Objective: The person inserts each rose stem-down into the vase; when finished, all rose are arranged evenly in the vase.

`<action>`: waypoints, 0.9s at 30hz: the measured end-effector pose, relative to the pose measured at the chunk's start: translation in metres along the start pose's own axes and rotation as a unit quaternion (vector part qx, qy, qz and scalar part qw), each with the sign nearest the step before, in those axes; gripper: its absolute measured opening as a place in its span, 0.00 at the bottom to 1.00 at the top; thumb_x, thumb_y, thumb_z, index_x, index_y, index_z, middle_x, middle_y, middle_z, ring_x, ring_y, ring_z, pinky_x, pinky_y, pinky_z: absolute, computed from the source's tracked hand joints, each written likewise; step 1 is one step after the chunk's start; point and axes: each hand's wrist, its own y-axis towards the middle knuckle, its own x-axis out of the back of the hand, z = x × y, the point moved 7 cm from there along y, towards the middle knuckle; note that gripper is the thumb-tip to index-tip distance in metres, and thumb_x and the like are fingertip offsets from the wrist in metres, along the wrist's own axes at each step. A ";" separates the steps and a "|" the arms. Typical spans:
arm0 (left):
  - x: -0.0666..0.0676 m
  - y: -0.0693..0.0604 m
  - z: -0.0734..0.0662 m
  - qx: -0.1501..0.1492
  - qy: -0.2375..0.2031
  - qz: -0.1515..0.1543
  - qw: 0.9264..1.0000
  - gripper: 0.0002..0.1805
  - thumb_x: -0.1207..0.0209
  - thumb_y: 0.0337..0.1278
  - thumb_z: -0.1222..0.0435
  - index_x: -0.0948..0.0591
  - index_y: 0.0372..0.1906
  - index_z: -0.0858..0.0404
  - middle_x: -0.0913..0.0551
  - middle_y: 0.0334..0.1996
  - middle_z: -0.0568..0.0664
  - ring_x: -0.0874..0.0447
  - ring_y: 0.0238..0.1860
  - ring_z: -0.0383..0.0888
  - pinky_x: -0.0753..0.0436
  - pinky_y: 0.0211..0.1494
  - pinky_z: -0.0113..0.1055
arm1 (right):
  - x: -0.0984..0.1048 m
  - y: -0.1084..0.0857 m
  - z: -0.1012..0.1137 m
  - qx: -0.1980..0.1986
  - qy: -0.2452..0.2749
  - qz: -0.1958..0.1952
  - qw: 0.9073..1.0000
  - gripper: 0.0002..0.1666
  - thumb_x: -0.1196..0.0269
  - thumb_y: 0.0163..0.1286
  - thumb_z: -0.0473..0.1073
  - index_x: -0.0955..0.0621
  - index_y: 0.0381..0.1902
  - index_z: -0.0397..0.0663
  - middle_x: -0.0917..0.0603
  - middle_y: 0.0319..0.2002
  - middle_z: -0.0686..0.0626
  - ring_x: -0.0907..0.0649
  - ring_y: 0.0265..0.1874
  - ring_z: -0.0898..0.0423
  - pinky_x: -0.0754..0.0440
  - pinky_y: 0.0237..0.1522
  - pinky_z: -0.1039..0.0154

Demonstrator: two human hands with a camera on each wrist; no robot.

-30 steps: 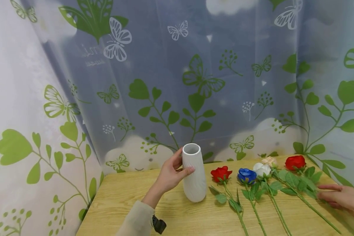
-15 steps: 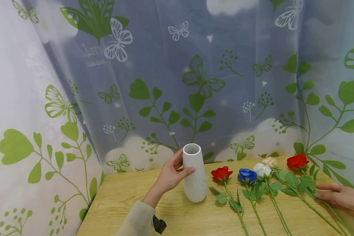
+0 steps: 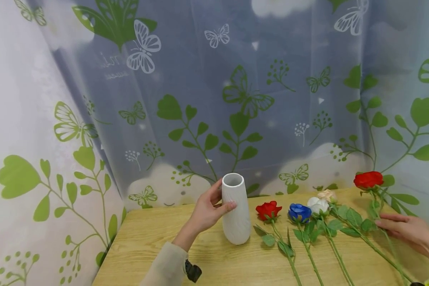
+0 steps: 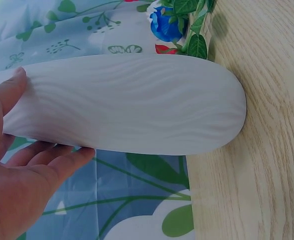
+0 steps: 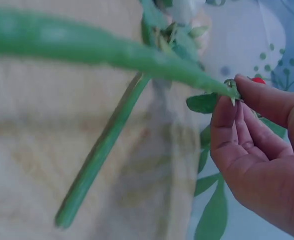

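In the head view, my left hand grips the upper part of a white vase that stands upright on the table. The left wrist view has the thumb on one side of the ribbed vase and the fingers on the other. At the right, my right hand pinches the stem of a red rose, its bloom raised above the table's back edge. Close to the right wrist camera, the green stem runs to the thumb and fingertips; most of that bloom is hidden by the hand.
Between the vase and my right hand lie another red rose, a blue rose, a white rose and a pale peach rose, stems toward me. A printed curtain stands around the wooden table.
The red rose at the right has risen off the table, its bloom moving up and slightly right. My right hand has shifted a little up and left. The left hand and vase stay put.
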 end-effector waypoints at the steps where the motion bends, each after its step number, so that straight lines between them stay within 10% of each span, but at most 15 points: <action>1: 0.000 0.000 0.000 0.000 0.001 0.000 1.000 0.46 0.29 0.65 0.69 0.38 0.83 0.59 0.20 0.67 0.64 0.20 0.70 0.61 0.18 0.68 0.58 | 0.000 0.000 0.005 0.008 0.002 0.000 1.000 0.55 0.40 0.82 0.56 0.50 0.76 0.13 0.33 0.71 0.17 0.16 0.46 0.67 0.11 0.50 0.62; 7: 0.000 0.000 -0.002 0.004 -0.002 0.000 1.000 0.46 0.29 0.65 0.69 0.38 0.84 0.59 0.20 0.68 0.64 0.21 0.70 0.61 0.19 0.69 0.58 | -0.004 -0.004 0.035 0.048 0.037 -0.011 0.998 0.54 0.41 0.83 0.54 0.54 0.79 0.16 0.17 0.61 0.35 0.19 0.39 0.79 0.10 0.52 0.62; 14: 0.000 0.001 -0.003 0.002 0.000 0.000 1.000 0.46 0.29 0.66 0.68 0.40 0.84 0.60 0.21 0.69 0.65 0.21 0.71 0.61 0.19 0.69 0.58 | -0.019 -0.010 0.072 0.106 0.134 0.010 0.985 0.53 0.40 0.83 0.46 0.58 0.81 0.21 0.17 0.45 0.71 0.10 0.44 0.66 0.11 0.51 0.66; 27: 0.000 0.000 -0.001 0.004 0.014 -0.002 1.000 0.46 0.29 0.66 0.65 0.40 0.84 0.60 0.20 0.68 0.65 0.20 0.69 0.61 0.18 0.68 0.58 | -0.048 -0.014 0.136 0.169 0.236 0.026 0.957 0.46 0.38 0.81 0.38 0.51 0.81 0.25 0.13 0.46 0.68 0.09 0.45 0.62 0.10 0.50 0.66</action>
